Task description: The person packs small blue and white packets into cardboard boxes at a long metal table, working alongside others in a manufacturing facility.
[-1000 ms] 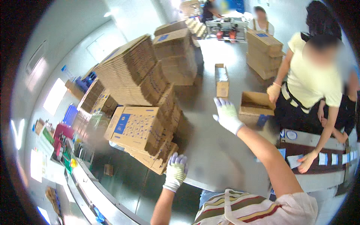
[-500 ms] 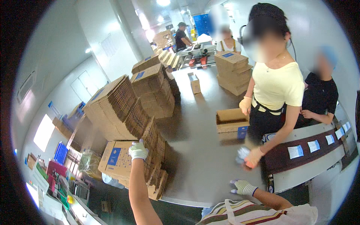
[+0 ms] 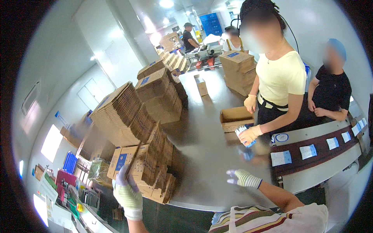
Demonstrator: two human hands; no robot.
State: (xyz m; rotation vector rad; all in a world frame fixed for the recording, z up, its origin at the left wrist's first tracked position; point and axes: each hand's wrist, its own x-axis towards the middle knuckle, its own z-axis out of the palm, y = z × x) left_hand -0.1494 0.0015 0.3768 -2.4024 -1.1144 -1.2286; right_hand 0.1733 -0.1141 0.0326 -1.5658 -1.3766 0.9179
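Observation:
My left hand (image 3: 127,192), in a striped glove with pale purple fingertips, is closed at the near edge of a flattened cardboard box (image 3: 121,159). That box is brown with a blue label and lies at the front of a tall stack of flattened boxes (image 3: 118,112). The fingers partly hide its edge. My right hand (image 3: 244,178), gloved the same way, hovers over the near part of the metal table (image 3: 198,155). Its fingers are apart and nothing is in them. An open cardboard box (image 3: 236,120) stands beyond it, beside a co-worker.
Across the table, the co-worker's gloved hand (image 3: 250,135) holds blue-and-white packets. At right, a dark conveyor belt (image 3: 291,165) carries several packets; another person sits behind it. More stacked boxes (image 3: 161,93) stand on the left, and another stack (image 3: 237,70) at the far right.
My left hand has come nearer from the top of the flattened boxes to the front edge. My right hand has shifted slightly left and away. The co-worker's packets have moved toward the open box.

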